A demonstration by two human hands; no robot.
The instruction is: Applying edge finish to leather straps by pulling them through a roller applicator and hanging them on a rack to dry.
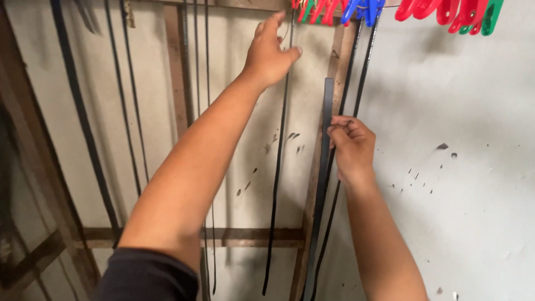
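Note:
My left hand [270,53] is raised high against the wall, fingers pinched on a thin black strap [277,167] that hangs straight down from near the top. Lower and to the right, my right hand [350,146] is closed around a wider flat black strip [324,161], whose upper end sticks up above my fist while the rest hangs down past the frame's bottom. Two more thin black straps [361,61] hang just behind that strip, from coloured plastic clips [356,10] at the top edge.
Red, blue and green clips [462,14] line the top right. More black straps [78,111] hang at the left along a wooden frame [178,72] with a horizontal rail [245,237]. A pale wall [462,167] with dark specks fills the right.

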